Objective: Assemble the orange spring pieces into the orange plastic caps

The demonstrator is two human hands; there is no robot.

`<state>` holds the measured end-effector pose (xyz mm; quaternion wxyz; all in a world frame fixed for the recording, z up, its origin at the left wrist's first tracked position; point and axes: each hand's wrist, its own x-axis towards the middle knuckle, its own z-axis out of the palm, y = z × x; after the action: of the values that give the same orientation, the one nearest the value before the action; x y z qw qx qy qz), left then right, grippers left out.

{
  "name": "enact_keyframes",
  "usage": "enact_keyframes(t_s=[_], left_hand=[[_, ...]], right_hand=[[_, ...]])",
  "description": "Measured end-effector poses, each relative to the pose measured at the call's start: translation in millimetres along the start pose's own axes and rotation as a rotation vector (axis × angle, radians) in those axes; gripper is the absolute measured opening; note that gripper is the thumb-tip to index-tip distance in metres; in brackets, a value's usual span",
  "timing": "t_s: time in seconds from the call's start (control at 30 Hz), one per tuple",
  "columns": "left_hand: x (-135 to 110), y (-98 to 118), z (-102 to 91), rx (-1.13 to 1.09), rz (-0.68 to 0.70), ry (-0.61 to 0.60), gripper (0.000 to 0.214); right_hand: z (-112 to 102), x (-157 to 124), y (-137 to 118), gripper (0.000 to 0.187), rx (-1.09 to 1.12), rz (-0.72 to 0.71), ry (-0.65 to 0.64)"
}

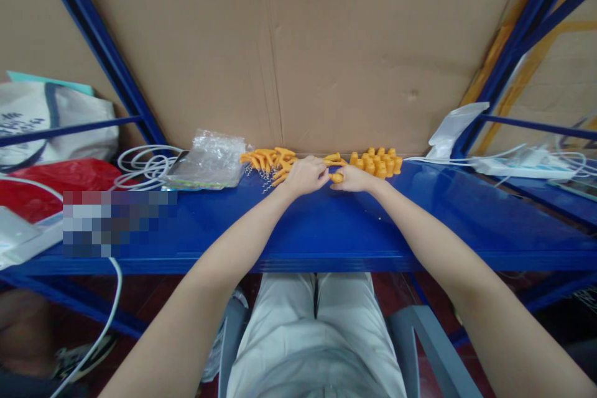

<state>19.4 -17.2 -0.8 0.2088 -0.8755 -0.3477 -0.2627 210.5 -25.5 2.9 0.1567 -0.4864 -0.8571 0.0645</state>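
Observation:
My right hand (357,179) is closed around an orange plastic piece (336,178) with a rounded end that sticks out toward the left. Right beside it, my left hand (308,175) has its fingers curled together; whatever they hold is hidden. To the left lies a pile of orange T-handled corkscrews (268,158) with wavy metal spirals. Behind my hands lie a few longer orange pieces (332,157), partly covered by my fingers. Several orange knob-shaped pieces (377,163) stand grouped just past my right hand.
The blue metal shelf (336,230) ends at a cardboard wall (345,50). Clear plastic bags (209,158) and a coiled white cable (144,168) lie left. A red bag (69,174) sits farther left. A white power strip (522,165) is at right.

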Motion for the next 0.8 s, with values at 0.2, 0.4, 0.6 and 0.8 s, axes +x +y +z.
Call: enact_keyframes(t_s=[0.2, 0.4, 0.6, 0.8], left_hand=[[-4, -21, 1.0, -0.034, -0.16, -0.072, 0.027], [-8, -39, -2.1, -0.111, -0.219, -0.007, 0.029], [-12, -58, 0.2, -0.167, -0.266, 0.039, 0.055], [-16, -89, 3.8, -0.055, -0.31, -0.298, 0.033]], right_hand=[[10, 6, 9, 0.033, 0.009, -0.143, 0.191], [10, 7, 3, 0.054, -0.049, -0.182, 0.241], [-9, 0, -4, 0.045, -0.218, -0.007, 0.344], [-26, 16, 8, 0.036, 0.176, 0.273, 0.454]])
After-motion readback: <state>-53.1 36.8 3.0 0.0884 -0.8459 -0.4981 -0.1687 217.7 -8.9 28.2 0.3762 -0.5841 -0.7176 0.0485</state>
